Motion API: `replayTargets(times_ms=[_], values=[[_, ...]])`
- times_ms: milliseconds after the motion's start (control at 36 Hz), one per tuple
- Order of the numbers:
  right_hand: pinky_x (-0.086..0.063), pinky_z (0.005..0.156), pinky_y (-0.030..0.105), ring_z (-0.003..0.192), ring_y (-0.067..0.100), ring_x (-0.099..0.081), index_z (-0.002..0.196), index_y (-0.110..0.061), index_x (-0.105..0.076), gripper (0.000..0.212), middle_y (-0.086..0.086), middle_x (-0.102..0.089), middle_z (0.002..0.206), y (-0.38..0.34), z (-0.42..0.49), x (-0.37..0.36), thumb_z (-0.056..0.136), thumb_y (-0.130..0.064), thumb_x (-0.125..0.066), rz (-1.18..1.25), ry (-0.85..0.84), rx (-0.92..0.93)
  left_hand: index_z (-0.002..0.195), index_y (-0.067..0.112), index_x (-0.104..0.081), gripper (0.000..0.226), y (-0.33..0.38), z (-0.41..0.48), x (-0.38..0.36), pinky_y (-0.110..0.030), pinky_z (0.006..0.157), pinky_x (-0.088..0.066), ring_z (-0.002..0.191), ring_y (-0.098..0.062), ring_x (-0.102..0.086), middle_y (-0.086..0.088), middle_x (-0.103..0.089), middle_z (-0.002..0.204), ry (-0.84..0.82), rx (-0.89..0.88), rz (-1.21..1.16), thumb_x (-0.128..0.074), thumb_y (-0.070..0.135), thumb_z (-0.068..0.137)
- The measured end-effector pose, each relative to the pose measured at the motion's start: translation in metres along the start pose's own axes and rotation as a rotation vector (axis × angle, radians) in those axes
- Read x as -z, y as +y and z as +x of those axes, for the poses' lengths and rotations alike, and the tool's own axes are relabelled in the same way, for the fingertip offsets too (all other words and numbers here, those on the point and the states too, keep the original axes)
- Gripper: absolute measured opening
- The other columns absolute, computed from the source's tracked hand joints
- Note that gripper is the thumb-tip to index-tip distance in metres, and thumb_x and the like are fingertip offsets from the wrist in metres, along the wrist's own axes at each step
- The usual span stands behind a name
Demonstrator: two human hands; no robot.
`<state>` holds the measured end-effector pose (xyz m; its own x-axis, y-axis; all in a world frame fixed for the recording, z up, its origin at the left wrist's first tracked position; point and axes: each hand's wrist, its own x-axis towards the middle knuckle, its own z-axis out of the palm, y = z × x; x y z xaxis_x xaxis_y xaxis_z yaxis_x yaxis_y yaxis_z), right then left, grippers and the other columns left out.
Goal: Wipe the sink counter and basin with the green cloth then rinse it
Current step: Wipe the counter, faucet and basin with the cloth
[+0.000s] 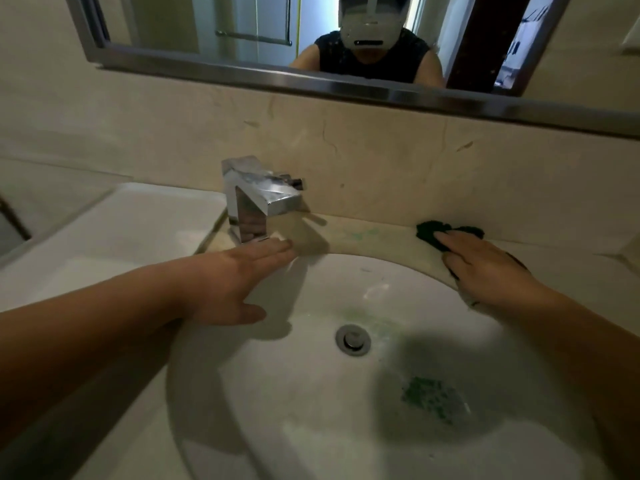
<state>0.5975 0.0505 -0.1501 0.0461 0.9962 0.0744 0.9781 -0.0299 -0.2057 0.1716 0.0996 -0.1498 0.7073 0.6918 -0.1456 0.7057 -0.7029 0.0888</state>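
Note:
The green cloth [429, 231] lies on the beige counter [377, 237] behind the basin's right rim. My right hand [491, 268] presses flat on it, so most of the cloth is hidden and only dark green edges show beyond my fingers. My left hand [239, 278] rests flat with fingers straight on the rim of the white basin [311, 393], just in front of the chrome faucet [258, 199], and it holds nothing. Green smears mark the basin near the drain [352, 340] and lower right, and faint green streaks show on the counter behind the basin.
A white tray-like slab [138, 220] sits on the counter left of the faucet. A beige backsplash [381, 161] rises behind the counter, with a metal-framed mirror [311, 81] above showing a person's reflection. No water runs from the faucet.

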Motion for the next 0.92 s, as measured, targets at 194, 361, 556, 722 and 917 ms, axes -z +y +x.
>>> replayTargets(times_ms=[194, 361, 556, 722, 917], values=[[-0.019, 0.12, 0.025, 0.153, 0.017, -0.027, 0.159, -0.032, -0.037, 0.049, -0.006, -0.03, 0.168, -0.069, 0.043, -0.011, 0.111, -0.02, -0.037, 0.112, -0.045, 0.13, 0.166, 0.037, 0.018, 0.118, 0.0, 0.002, -0.005, -0.026, 0.131, -0.006, 0.162, -0.009, 0.009, 0.01, 0.015, 0.177, 0.001, 0.016, -0.005, -0.071, 0.052, 0.089], [-0.031, 0.119, 0.028, 0.144, 0.014, -0.042, 0.143, -0.043, -0.057, 0.05, -0.012, -0.047, 0.157, -0.109, 0.055, -0.016, 0.105, -0.011, -0.048, 0.261, -0.077, 0.255, 0.162, 0.044, 0.022, 0.12, 0.005, 0.0, 0.003, -0.035, 0.131, -0.018, 0.164, -0.015, -0.004, 0.006, 0.009, 0.178, -0.019, 0.078, -0.082, -0.074, 0.048, 0.091], [-0.053, 0.104, 0.044, 0.11, 0.015, -0.068, 0.105, -0.051, -0.077, 0.051, -0.018, -0.073, 0.121, -0.107, 0.018, 0.02, 0.102, -0.006, -0.052, 0.395, -0.18, 0.253, 0.158, 0.053, 0.003, 0.104, 0.009, -0.005, 0.012, -0.041, 0.119, -0.041, 0.151, -0.027, -0.04, 0.002, -0.012, 0.177, -0.011, 0.114, -0.178, -0.073, 0.03, 0.09], [-0.045, 0.052, 0.014, 0.067, 0.011, -0.062, 0.135, -0.04, -0.063, 0.041, 0.003, -0.075, 0.108, -0.078, 0.032, 0.026, 0.109, -0.015, -0.044, 0.358, 0.141, 0.043, 0.16, 0.046, -0.001, 0.101, 0.011, -0.007, 0.014, -0.03, 0.113, -0.038, 0.15, -0.025, -0.039, 0.003, -0.013, 0.176, -0.013, 0.113, -0.182, -0.072, 0.026, 0.091], [-0.025, 0.12, 0.028, 0.151, 0.018, -0.033, 0.157, -0.03, -0.042, 0.053, -0.006, -0.034, 0.166, -0.111, 0.05, -0.022, 0.109, -0.01, -0.038, 0.141, 0.01, 0.083, 0.16, 0.048, 0.001, 0.101, 0.014, -0.008, 0.018, -0.032, 0.107, -0.043, 0.143, -0.028, -0.048, 0.0, -0.014, 0.176, -0.026, 0.137, -0.171, -0.072, 0.029, 0.094]])
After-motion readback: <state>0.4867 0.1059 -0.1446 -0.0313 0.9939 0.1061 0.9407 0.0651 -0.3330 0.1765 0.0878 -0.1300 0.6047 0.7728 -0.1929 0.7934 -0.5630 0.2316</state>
